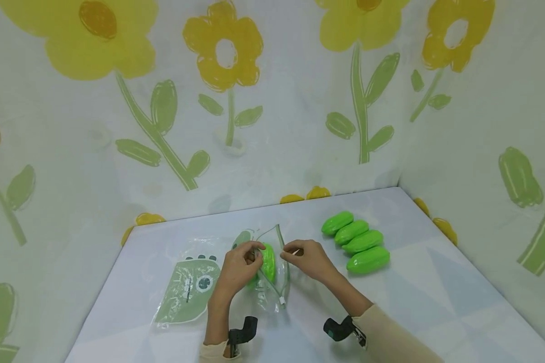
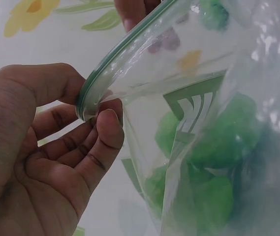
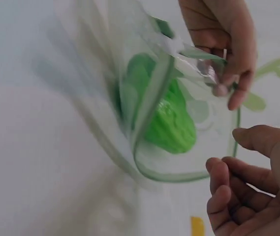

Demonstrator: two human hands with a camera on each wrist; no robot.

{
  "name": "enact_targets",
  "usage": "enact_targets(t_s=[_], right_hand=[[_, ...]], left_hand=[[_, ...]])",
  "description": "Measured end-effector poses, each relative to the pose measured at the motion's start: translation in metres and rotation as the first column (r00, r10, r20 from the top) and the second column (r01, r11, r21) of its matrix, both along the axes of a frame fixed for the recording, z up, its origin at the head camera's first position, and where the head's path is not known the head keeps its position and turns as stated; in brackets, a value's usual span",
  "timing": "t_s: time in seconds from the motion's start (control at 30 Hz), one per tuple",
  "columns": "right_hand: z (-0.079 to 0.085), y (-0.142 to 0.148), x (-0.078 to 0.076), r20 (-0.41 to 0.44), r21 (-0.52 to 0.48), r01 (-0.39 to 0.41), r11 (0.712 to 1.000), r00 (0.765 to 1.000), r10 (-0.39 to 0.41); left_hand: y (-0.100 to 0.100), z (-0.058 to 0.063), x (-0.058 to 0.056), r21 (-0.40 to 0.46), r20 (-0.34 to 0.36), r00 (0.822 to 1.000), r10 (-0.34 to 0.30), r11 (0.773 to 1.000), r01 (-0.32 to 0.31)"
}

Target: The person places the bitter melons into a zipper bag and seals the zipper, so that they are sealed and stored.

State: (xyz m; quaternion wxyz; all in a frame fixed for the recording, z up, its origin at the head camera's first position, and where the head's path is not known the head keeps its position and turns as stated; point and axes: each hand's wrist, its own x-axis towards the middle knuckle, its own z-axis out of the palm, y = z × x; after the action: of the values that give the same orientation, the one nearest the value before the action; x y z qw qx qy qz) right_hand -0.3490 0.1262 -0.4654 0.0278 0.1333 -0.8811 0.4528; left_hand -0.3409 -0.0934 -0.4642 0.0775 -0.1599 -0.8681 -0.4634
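Observation:
A clear zip bag (image 1: 262, 292) with a green zip rim stands on the table, its mouth spread wide. My left hand (image 1: 238, 267) pinches the left side of the rim between thumb and fingers, plainly so in the left wrist view (image 2: 56, 137). On the opposite side, the thumb and fingertips of my right hand (image 1: 310, 257) hold the rim, which passes between them in the right wrist view. Inside the bag lie bright green ridged gourds (image 3: 171, 123), blurred through the plastic (image 2: 223, 132). A small white slider (image 1: 282, 301) sits at the rim's near corner.
Several more green gourds (image 1: 365, 242) lie in a slanting row on the table (image 1: 418, 302) at right. A flat bag with a green printed panel (image 1: 188, 292) lies at left. Flower-printed curtains (image 1: 272, 151) enclose the table's back and sides.

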Motion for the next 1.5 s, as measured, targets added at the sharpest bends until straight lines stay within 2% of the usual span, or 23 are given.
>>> enact_targets(t_s=[0.27, 0.43, 0.5, 0.63, 0.9, 1.1, 1.37, 1.5], right_hand=[[0.015, 0.039, 0.007, -0.126, 0.026, -0.047, 0.999, 0.991, 0.050], [0.021, 0.069, 0.012, -0.269, 0.134, -0.081, 0.988, 0.956, 0.115], [0.022, 0.081, 0.014, -0.297, 0.170, -0.074, 0.983, 0.947, 0.123], [0.022, 0.105, 0.017, -0.295, 0.224, -0.058, 0.973, 0.947, 0.124], [0.026, 0.143, 0.018, -0.292, 0.344, -0.028, 0.939, 0.947, 0.135], [0.017, 0.169, 0.023, -0.287, 0.437, 0.013, 0.899, 0.950, 0.126], [0.016, 0.185, 0.024, -0.341, 0.530, 0.033, 0.847, 0.923, 0.177], [0.014, 0.188, 0.025, -0.333, 0.552, 0.028, 0.834, 0.924, 0.190]], left_hand=[[-0.007, 0.002, 0.000, 0.027, 0.001, 1.000, -0.011, 1.000, 0.011], [-0.010, 0.004, -0.001, 0.032, 0.010, 1.000, -0.012, 0.999, 0.011], [-0.009, 0.004, -0.001, 0.031, 0.003, 1.000, -0.019, 0.999, 0.019], [-0.008, 0.003, -0.001, 0.035, -0.012, 0.999, -0.032, 0.999, 0.032], [-0.011, 0.008, -0.002, 0.043, 0.009, 1.000, -0.018, 0.999, 0.017], [-0.013, 0.006, -0.002, 0.046, 0.031, 0.999, -0.023, 0.999, 0.022], [-0.013, 0.005, -0.001, 0.040, 0.015, 1.000, -0.007, 0.999, 0.006], [-0.014, 0.005, -0.001, 0.039, 0.009, 1.000, -0.009, 0.999, 0.008]])
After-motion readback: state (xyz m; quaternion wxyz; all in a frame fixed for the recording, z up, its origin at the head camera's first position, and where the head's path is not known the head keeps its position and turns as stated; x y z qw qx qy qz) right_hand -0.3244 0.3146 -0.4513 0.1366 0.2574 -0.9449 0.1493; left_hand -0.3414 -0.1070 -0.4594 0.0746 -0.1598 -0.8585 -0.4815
